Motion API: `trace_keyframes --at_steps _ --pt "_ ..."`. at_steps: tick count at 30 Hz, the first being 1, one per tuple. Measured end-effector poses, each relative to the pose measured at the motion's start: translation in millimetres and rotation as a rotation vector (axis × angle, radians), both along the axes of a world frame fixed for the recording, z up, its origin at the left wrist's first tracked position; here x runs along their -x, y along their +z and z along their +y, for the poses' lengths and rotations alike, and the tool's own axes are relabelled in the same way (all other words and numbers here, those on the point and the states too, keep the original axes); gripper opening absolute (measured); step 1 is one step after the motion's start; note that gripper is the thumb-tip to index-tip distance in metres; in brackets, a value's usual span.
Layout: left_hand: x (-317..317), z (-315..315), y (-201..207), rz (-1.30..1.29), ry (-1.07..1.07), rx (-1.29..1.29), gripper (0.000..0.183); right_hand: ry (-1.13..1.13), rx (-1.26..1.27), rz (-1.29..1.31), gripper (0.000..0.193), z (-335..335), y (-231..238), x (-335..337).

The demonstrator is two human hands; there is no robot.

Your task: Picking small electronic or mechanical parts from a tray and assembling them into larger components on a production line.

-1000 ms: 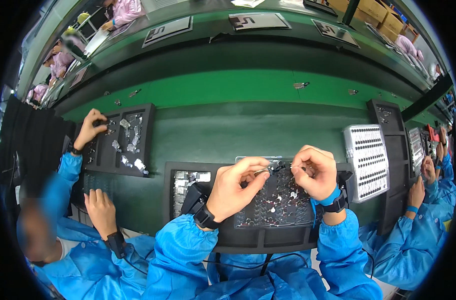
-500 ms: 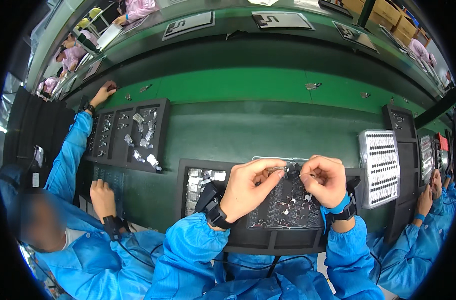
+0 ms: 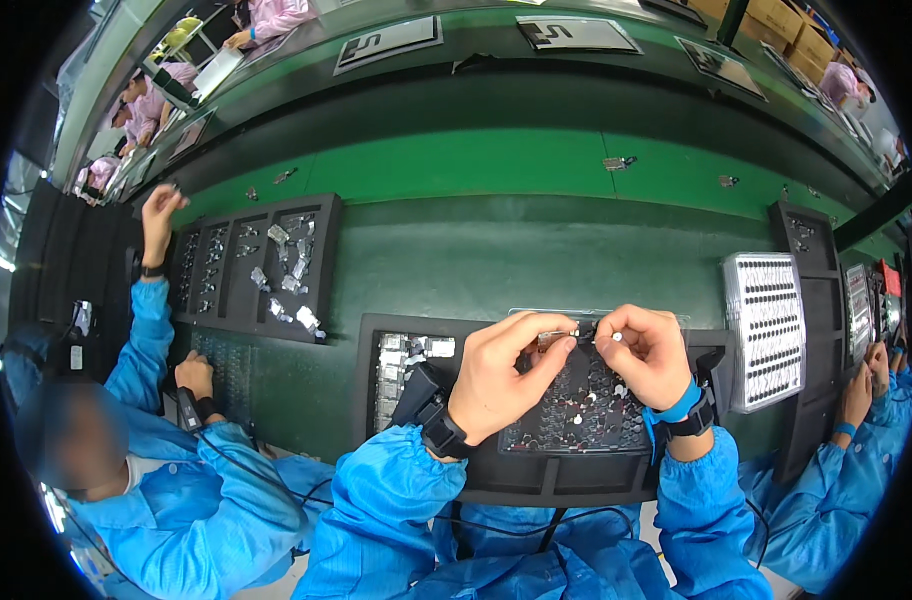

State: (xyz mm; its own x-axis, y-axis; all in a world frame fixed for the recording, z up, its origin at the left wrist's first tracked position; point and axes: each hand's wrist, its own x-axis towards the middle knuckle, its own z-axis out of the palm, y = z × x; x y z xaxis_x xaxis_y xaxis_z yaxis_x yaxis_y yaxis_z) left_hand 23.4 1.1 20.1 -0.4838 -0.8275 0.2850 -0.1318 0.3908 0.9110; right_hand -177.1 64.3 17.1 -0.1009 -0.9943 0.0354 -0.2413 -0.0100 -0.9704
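Fingers of the left hand pinch a small metal part above the black tray's far edge, apparently to steady it; the right hand's fingers narrowly grip a piece with a white disc close beside it, presumably for fine control. Rightward, a clear tray holds dark pieces in rows, presumably keeping them separated.

Silvery part: small, partly hidden, pinched between my left hand's thumb and fingers.
Round white piece: tiny, at my right hand's fingertips, beside the silvery part.
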Motion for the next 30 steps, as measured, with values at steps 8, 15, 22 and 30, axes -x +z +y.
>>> trace_keyframes --at_steps 8,15,22,30 --pt "3 -1 -8 0.008 -0.006 -0.074 0.022 -0.066 -0.052 -0.018 0.005 2 7 -5" --pt "4 0 -8 -0.009 -0.029 -0.08 0.021 -0.065 -0.146 -0.087 0.008 0 8 -6" --pt "5 -1 -11 0.031 -0.024 -0.087 0.019 -0.017 -0.318 -0.376 0.008 2 17 -3" --pt "6 0 -12 0.072 -0.084 -0.196 0.018 -0.006 -0.201 -0.165 0.009 6 6 -3"
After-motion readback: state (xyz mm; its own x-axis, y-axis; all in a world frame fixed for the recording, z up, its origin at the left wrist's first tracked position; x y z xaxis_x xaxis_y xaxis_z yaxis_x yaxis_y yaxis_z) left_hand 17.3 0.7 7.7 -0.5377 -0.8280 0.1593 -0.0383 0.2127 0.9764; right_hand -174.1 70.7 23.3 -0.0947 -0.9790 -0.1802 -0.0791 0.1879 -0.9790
